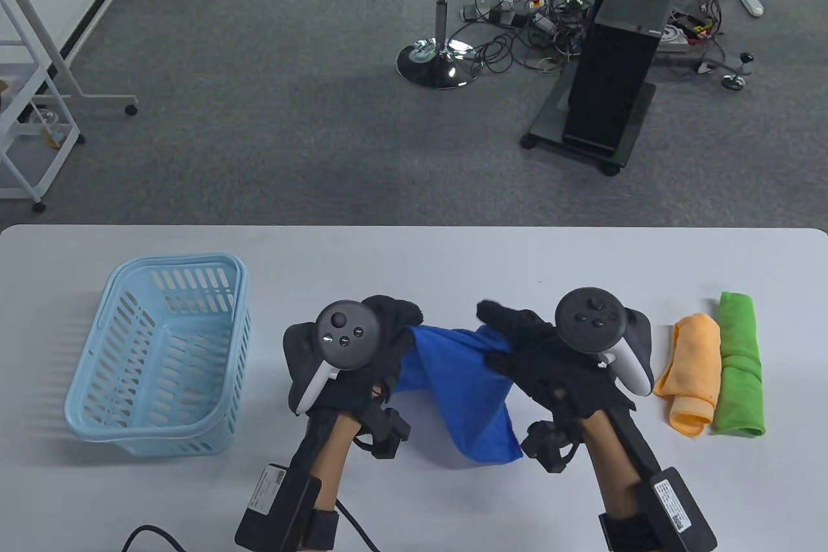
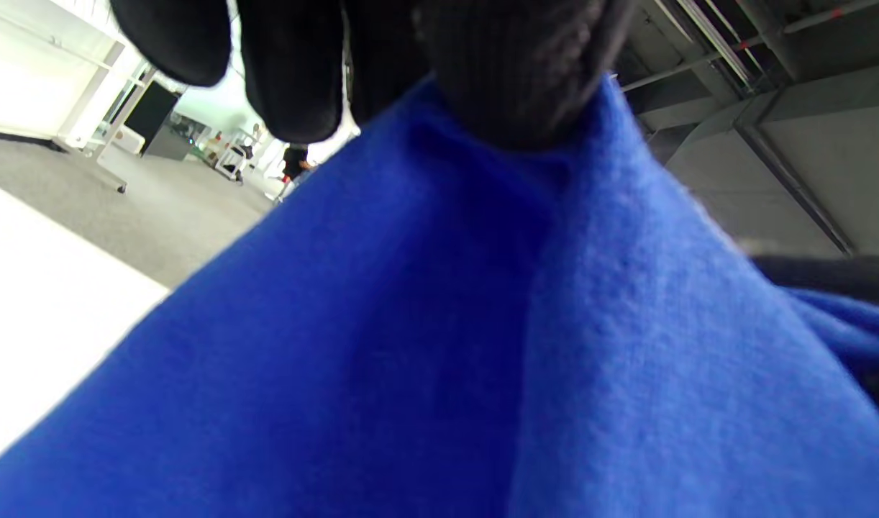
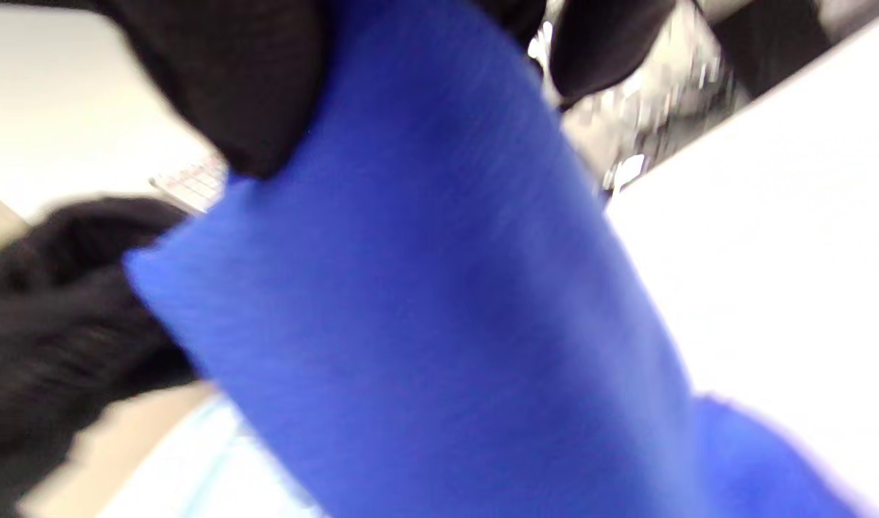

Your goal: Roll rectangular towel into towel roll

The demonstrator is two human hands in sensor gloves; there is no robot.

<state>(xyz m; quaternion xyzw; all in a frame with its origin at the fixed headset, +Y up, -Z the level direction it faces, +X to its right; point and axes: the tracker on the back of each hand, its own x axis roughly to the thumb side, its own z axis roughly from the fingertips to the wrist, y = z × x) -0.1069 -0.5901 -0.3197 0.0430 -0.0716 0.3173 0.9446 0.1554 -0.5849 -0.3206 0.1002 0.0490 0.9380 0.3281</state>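
Blue towel [image 1: 462, 384] is held up between both hands over the near centre of the white table [image 1: 414, 254]. It is unrolled; it hangs as a loose draped sheet, with its lowest corner pointing toward 5 o'clock.

Left hand [image 1: 362, 351]: fingers curled onto the towel's upper edge at the 9 o'clock end. Left wrist view confirms a pinch: a gloved fingertip [image 2: 511, 79] presses into the blue cloth, which bunches under it, and two other fingertips hang just beside it.

Right hand [image 1: 550, 358]: holds the upper edge at the 3 o'clock end. Right wrist view is blurred, but the cloth runs up between dark gloved fingers [image 3: 231, 86], so they are closed on it. The exact finger arrangement cannot be told.

Whether the hanging corner touches the table cannot be told.

Surroundings, table view:
- Light blue plastic basket [image 1: 110, 377] at 9 o'clock of the hands, well apart from them, upright.
- Orange towel roll [image 1: 695, 371] at 3 o'clock, near the right hand.
- Green towel roll [image 1: 739, 364] just beside the orange one, on its 3 o'clock side; the two appear to touch along their length.
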